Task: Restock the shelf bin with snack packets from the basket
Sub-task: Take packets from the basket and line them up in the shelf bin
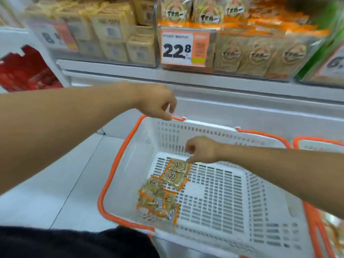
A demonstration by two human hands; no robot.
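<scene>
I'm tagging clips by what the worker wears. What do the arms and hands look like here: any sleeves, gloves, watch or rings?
Both forearms are bare along all that shows; no sleeves, gloves or watch appear. The left hand and right hand are ungloved. The picture is too blurred to tell about rings. Dark clothing shows at the bottom edge.

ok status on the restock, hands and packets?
Left hand over basket rim, holding nothing. Right hand pinching top snack packet. Few packets left. Nothing blocking.

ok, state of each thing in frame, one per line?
left hand: fingers curled, touching the basket's orange handle
right hand: in basket, pinching top packet
snack packets: few left, loose on basket floor
basket: mostly emptied
shelf bin: well stocked, price tag 22.8
</scene>
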